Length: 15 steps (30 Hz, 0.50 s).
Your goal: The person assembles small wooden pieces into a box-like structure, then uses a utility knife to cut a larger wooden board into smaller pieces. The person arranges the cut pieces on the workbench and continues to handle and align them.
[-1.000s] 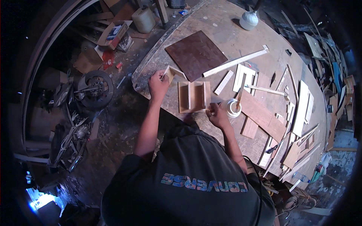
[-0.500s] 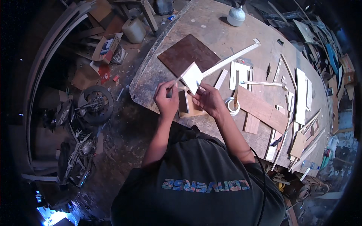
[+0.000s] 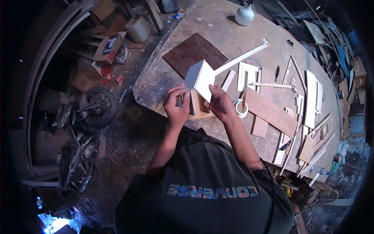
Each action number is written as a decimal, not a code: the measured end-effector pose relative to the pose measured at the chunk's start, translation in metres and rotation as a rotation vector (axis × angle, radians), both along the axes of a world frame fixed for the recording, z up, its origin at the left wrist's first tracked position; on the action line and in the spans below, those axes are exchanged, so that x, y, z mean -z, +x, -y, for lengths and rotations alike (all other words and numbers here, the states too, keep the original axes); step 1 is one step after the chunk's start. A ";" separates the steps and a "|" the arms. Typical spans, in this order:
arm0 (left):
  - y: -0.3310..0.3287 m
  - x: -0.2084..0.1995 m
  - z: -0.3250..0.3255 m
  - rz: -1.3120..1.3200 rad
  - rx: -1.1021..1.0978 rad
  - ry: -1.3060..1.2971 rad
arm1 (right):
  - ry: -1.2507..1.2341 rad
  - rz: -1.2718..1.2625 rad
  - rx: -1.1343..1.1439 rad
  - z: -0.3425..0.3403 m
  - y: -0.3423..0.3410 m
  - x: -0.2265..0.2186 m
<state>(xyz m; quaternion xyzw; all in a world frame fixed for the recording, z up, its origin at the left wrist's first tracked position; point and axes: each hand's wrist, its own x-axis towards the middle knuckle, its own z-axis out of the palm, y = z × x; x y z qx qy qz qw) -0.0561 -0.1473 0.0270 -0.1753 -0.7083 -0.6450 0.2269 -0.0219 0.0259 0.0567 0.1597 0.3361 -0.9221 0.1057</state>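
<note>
Between my hands is a small white-faced piece of two panels [image 3: 205, 81] joined along an edge, its left face grey in shade. My left hand [image 3: 177, 104] pinches its lower left corner between thumb and fingers. On the right side, my right hand [image 3: 221, 102] grips it with the thumb on the white face. Just below it, partly hidden by my hands, stands a small wooden piece with an upright panel [image 3: 199, 104] on a flat base. A dark brown square board [image 3: 194, 54] lies flat behind the held piece.
Right of my hands lie a roll of white tape [image 3: 242, 110], a brush-like stick [image 3: 244, 95], a long white strip [image 3: 243, 57] and thin reddish boards [image 3: 270, 113]. Several offcuts [image 3: 310, 99] crowd the table's right side. A lamp bulb [image 3: 244, 16] stands at the far edge. Motorcycle parts [image 3: 97, 107] lie on the floor at left.
The white piece has turned, so its left face now shows broadly. It has shifted slightly right, and both hands have adjusted with it, the right thumb now lying on the white face.
</note>
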 end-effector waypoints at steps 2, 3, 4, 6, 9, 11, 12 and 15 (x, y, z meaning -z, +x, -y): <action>0.000 0.000 0.000 -0.013 -0.003 0.004 | 0.028 0.001 0.015 0.003 0.000 -0.006; 0.000 -0.001 0.000 -0.025 -0.006 0.008 | 0.025 0.014 0.030 0.004 0.000 -0.007; 0.000 -0.001 0.000 -0.037 -0.009 0.011 | 0.023 0.027 0.044 0.005 -0.001 -0.009; 0.002 0.004 0.006 -0.033 0.001 -0.072 | -0.007 0.038 0.027 0.004 -0.003 -0.003; 0.007 0.003 0.010 0.032 -0.064 -0.096 | -0.083 0.084 -0.040 0.001 -0.011 0.014; 0.010 0.005 0.014 0.087 -0.117 -0.093 | -0.134 0.183 -0.046 0.009 -0.017 0.010; 0.010 0.008 0.018 0.109 -0.134 -0.097 | -0.153 0.189 -0.073 0.011 -0.020 0.013; 0.012 0.018 0.031 0.147 -0.149 -0.135 | -0.194 0.196 -0.161 0.017 -0.028 0.038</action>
